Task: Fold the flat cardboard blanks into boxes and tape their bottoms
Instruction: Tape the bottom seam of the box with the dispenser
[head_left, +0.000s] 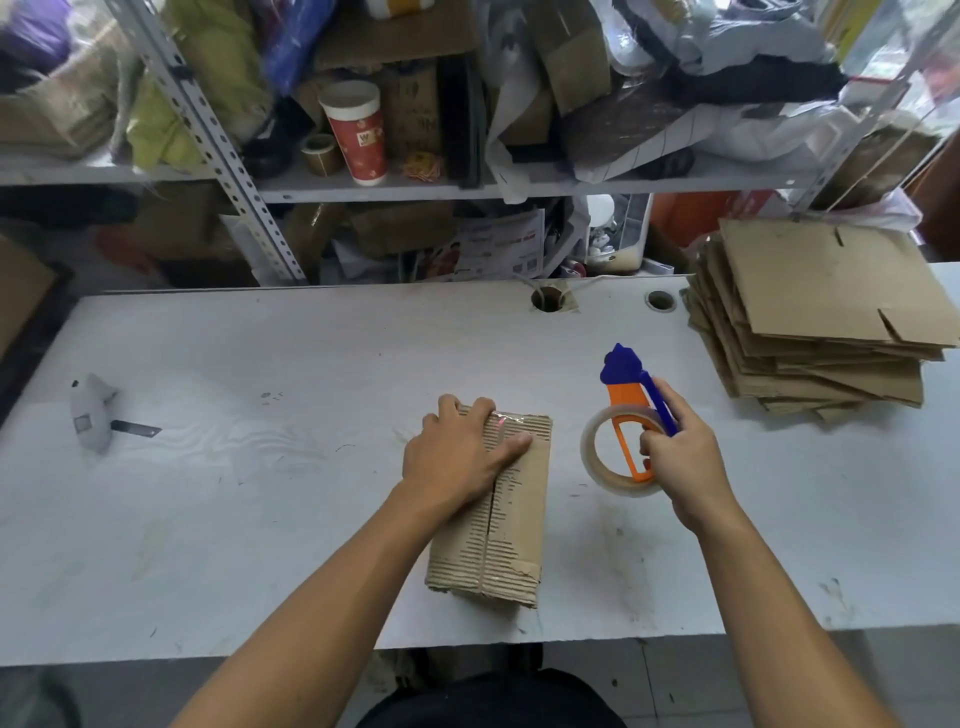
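Observation:
A folded cardboard box (511, 525) lies bottom-up near the front middle of the white table (260, 493). A strip of clear tape runs along its centre seam. My left hand (457, 452) rests flat on the box's far end, fingers spread over the tape. To the right of the box, my right hand (680, 457) grips a tape dispenser (626, 415) with an orange and blue frame and a roll of clear tape, held just above the table. A stack of flat cardboard blanks (815, 322) sits at the table's back right.
A white utility knife (93, 415) with its blade out lies at the table's left. Two cable holes (548, 300) are near the back edge. Cluttered metal shelves (363, 187) with a paper cup, bags and cardboard stand behind the table.

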